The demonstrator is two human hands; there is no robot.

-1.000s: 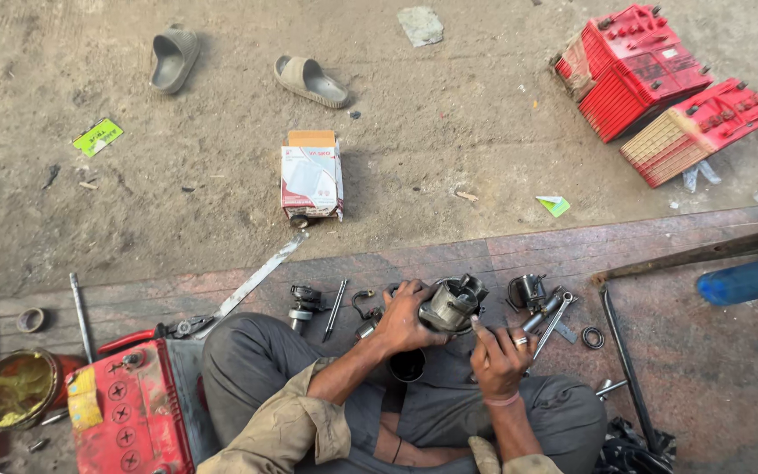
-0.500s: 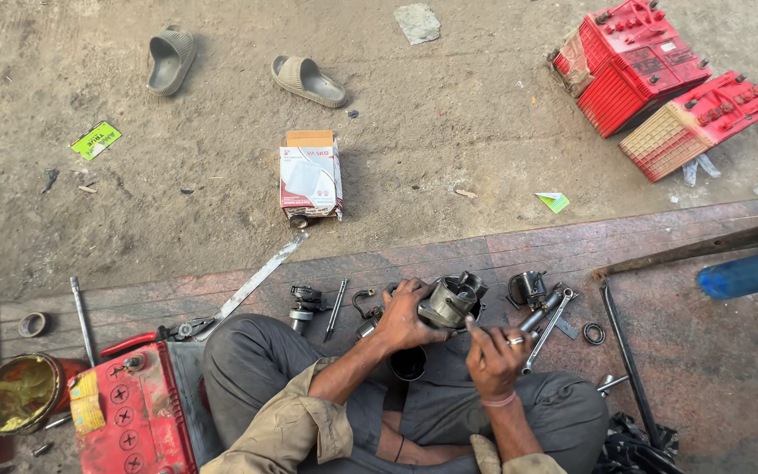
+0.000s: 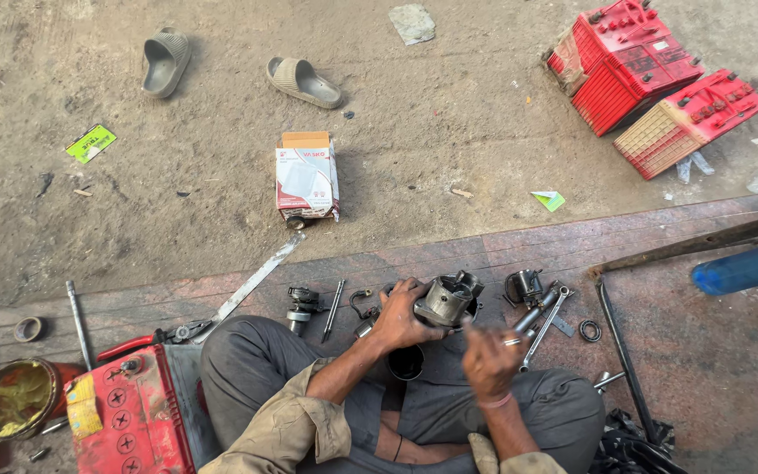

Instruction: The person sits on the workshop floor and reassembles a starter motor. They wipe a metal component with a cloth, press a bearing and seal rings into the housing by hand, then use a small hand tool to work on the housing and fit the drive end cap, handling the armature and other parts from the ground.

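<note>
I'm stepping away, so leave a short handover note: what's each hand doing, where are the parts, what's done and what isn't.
Left hand: gripping the grey metal cylindrical engine part, held over the lap.
Right hand: free, raised just beside that part, blurred; whether it holds anything small cannot be told.
Parts: dark round metal component, silver spanner and black rubber ring lie on the reddish paved ledge to the right; small dark geared piece to the left.
Done: engine part is off the ground, in hand.
Left: loose pieces are still spread out, unfitted.
</note>
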